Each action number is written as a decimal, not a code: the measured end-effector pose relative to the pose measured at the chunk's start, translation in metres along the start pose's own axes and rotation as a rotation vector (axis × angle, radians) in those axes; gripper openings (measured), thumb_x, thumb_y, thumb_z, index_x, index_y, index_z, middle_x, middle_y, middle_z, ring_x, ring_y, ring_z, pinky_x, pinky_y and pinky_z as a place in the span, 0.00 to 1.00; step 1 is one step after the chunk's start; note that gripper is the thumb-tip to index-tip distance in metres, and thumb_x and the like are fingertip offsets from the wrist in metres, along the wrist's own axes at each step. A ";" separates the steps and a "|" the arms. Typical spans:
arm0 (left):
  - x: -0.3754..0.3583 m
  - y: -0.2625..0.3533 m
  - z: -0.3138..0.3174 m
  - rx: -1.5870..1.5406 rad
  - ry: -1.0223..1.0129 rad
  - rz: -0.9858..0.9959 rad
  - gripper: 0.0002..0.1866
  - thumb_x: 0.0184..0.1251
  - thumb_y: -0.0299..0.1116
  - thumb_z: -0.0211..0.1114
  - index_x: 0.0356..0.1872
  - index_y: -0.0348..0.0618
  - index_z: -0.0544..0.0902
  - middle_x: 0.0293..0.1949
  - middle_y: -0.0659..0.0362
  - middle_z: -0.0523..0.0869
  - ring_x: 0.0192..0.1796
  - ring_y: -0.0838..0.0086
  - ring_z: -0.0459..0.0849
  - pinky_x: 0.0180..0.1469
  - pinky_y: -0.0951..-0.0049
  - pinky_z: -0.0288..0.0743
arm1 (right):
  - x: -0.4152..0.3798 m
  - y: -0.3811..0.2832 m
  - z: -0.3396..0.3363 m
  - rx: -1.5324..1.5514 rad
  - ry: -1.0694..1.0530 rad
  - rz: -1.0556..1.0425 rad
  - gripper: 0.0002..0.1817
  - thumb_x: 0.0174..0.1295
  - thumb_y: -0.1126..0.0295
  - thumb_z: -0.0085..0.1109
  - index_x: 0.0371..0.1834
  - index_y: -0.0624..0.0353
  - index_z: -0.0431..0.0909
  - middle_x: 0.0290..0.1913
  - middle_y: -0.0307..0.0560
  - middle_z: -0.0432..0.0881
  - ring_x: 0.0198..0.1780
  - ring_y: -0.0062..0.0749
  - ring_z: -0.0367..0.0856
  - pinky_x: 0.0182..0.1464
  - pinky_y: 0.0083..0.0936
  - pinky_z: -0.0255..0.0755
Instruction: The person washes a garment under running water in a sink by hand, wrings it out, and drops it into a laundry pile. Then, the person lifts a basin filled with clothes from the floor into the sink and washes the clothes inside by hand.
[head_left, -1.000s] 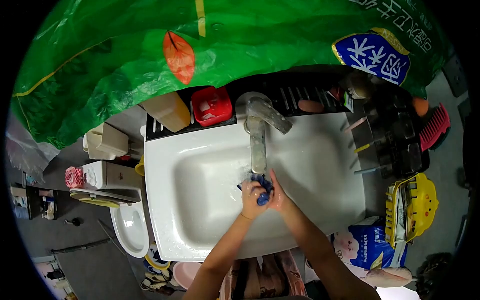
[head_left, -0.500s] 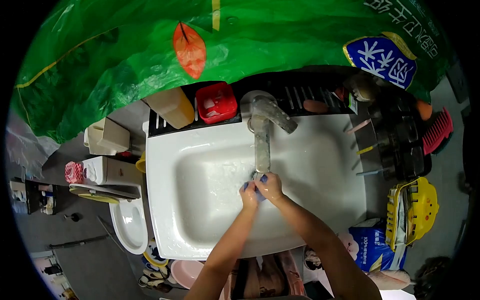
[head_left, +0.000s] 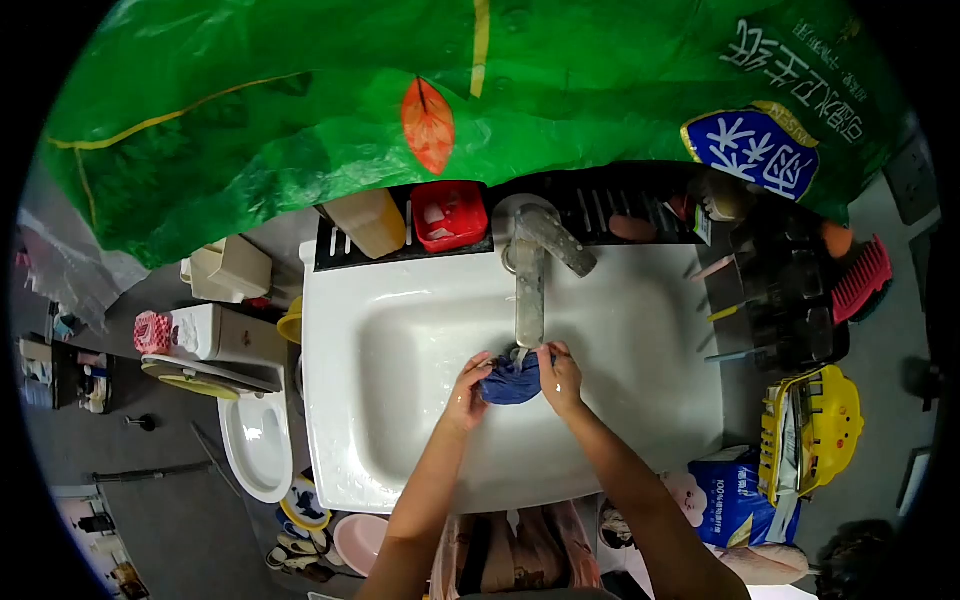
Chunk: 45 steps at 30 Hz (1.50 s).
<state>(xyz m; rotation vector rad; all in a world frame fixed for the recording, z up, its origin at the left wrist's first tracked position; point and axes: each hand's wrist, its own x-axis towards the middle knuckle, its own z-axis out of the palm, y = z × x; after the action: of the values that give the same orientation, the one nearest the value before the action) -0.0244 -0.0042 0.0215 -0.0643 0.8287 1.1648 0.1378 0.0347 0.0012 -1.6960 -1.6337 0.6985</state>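
Observation:
A wet dark blue cloth (head_left: 512,384) hangs spread between my hands, right below the spout of the metal faucet (head_left: 530,295). My left hand (head_left: 467,393) grips its left edge, fingers curled at the fabric. On the opposite side my right hand (head_left: 560,377) pinches the cloth's right edge, close to the spout's tip. A little water shows at the spout where it meets the cloth. Both hands are over the white sink (head_left: 400,400), whose bottom looks wet. The cloth's exact kind cannot be made out.
Behind the sink stand a red soap box (head_left: 450,217) and a yellowish container (head_left: 368,222). A black toothbrush holder (head_left: 785,290) and a yellow basket (head_left: 815,430) are on the right. Left is a toilet (head_left: 258,450). Green plastic (head_left: 300,130) hangs above.
My hands have moved apart, and the blue cloth, bunched between them before, is now opened out under the spout. The view has shifted slightly.

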 end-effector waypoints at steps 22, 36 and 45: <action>0.015 -0.028 0.012 0.434 -0.165 0.436 0.18 0.54 0.31 0.65 0.43 0.40 0.70 0.34 0.60 0.76 0.38 0.80 0.72 0.40 0.80 0.69 | 0.007 -0.036 -0.044 1.105 -0.237 0.676 0.15 0.58 0.64 0.55 0.43 0.63 0.71 0.41 0.45 0.77 0.44 0.30 0.77 0.42 0.29 0.74; 0.045 -0.038 0.025 1.141 0.194 0.719 0.16 0.61 0.41 0.54 0.24 0.38 0.78 0.20 0.53 0.79 0.23 0.63 0.78 0.27 0.64 0.67 | 0.003 -0.023 -0.017 0.996 -0.422 0.882 0.21 0.58 0.54 0.50 0.44 0.63 0.71 0.38 0.45 0.77 0.37 0.28 0.77 0.39 0.27 0.72; 0.051 0.003 0.018 0.864 -0.268 0.300 0.22 0.59 0.47 0.59 0.46 0.40 0.71 0.42 0.57 0.75 0.40 0.81 0.72 0.42 0.83 0.68 | -0.004 -0.040 -0.081 0.643 -0.846 0.857 0.26 0.49 0.67 0.65 0.50 0.65 0.67 0.44 0.45 0.75 0.44 0.31 0.77 0.46 0.28 0.74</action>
<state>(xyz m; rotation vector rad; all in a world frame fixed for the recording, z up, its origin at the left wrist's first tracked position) -0.0104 0.0455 0.0044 0.9331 1.0576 0.9733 0.1747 0.0218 0.0825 -1.6181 -0.8271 2.3052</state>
